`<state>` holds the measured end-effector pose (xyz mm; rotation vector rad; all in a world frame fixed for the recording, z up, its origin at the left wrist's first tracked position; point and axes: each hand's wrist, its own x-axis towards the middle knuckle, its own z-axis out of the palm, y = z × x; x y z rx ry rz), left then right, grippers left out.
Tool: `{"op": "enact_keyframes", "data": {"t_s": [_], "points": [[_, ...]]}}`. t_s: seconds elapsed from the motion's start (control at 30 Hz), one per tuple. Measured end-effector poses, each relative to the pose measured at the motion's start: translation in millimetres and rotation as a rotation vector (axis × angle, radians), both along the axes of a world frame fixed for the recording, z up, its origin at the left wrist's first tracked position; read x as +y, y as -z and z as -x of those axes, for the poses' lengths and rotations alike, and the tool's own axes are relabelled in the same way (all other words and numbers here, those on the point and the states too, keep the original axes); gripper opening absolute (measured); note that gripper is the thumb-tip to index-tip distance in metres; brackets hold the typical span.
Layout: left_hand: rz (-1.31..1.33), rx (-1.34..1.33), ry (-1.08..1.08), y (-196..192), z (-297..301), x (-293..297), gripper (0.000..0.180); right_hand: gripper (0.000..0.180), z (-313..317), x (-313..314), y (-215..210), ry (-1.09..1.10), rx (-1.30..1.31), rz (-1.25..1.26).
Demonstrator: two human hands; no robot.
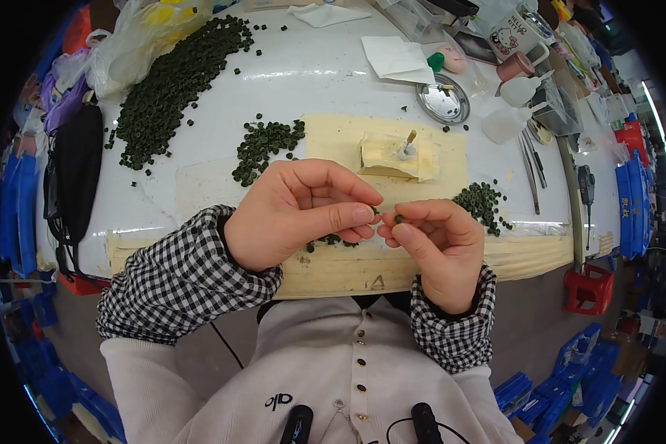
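Note:
My left hand (pixel 296 211) and my right hand (pixel 448 248) meet fingertip to fingertip above the near edge of the table. Between the right thumb and forefinger is a small dark green ring-like part (pixel 398 219). The left thumb and forefinger are pinched together on a tiny dark piece (pixel 376 212), mostly covered by the fingers. Beyond the hands stands a taped block (pixel 383 161) with a small white cup (pixel 406 151) and a stick in it. Similar green parts lie in a small pile (pixel 263 148) beyond the left hand and another pile (pixel 479 203) beside the right.
A large heap of green parts (pixel 174 89) spreads at the far left, beside plastic bags (pixel 137 55) and a black pouch (pixel 78 170). A round metal dish (pixel 442 111), squeeze bottles (pixel 505 124), tweezers (pixel 529 170) and a mug (pixel 512 37) stand or lie at the right.

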<state>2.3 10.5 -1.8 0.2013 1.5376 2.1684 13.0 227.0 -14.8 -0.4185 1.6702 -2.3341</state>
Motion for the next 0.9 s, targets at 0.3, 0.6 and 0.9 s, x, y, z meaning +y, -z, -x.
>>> {"op": "enact_keyframes", "data": {"t_s": [0.3,0.6,0.9], "points": [[0.004,-0.080,0.028,-4,0,1,0.014,0.022,5,-9,4,0.177,0.482,-0.326],[0.008,-0.076,0.035,1,-1,0,0.013,0.023,4,-10,5,0.154,0.424,-0.323],[-0.015,-0.068,-0.012,7,-6,3,0.012,0.023,0,-10,1,0.171,0.486,-0.444]]}}
